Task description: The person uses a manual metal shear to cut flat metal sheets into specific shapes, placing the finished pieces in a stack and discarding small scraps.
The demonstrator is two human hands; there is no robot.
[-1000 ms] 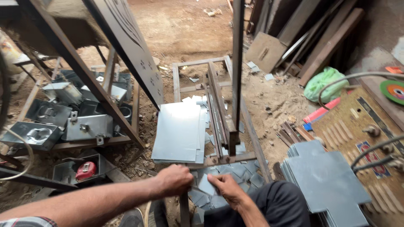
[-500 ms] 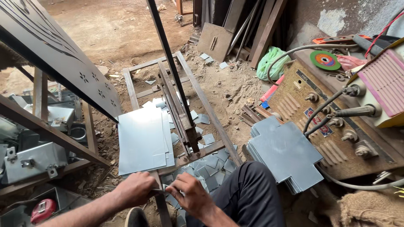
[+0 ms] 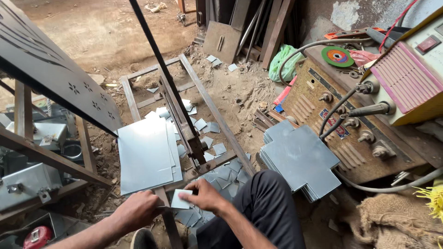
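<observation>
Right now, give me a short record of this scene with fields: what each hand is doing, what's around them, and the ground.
left hand: resting on the near edge of the metal sheets
right hand: pinching a small metal square
cutter: lever shear on a steel frame, handle raised
scraps: cut metal squares scattered under the frame
right side: stack of cross-shaped sheets beside a welding machine
ground: bare dirt

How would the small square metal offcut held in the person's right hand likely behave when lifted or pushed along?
The small square offcut looks thin, flat sheet metal, so probably stiff and light. Being flat, it should slide, not roll. Its cut edges may be sharp against the right hand.
</observation>
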